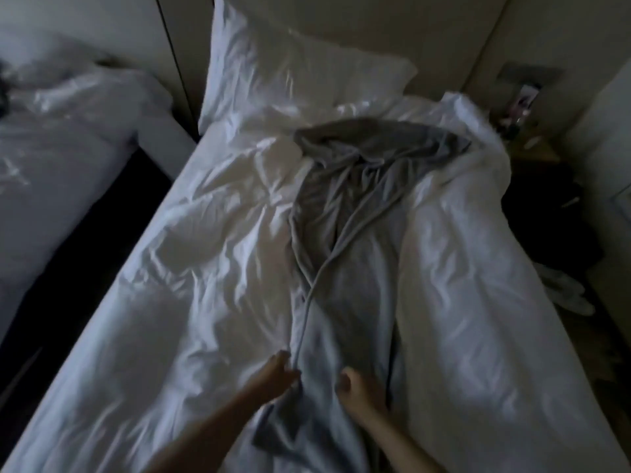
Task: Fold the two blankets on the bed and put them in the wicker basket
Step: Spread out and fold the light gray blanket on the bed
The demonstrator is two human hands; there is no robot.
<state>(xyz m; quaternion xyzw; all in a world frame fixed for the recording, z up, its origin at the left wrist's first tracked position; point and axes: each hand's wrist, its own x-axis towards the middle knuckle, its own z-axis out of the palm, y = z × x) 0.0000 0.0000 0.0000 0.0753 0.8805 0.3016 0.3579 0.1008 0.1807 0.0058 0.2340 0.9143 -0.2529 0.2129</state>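
The grey blanket (341,233) is thin, matt cloth, limp and gathered into fine ridges. The white duvet (461,268) is puffy cloth with a faint sheen along its creases. The bed sheet (205,254) is smooth white fabric, crumpled and catching light. The pillow (290,73) wears the same slightly glossy white cloth. The headboard panel (375,25) looks smooth and matt.

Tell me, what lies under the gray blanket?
White bedding shows on both sides of the blanket, so it lies on that. Anything directly beneath it, such as a second blanket, is covered and cannot be seen.
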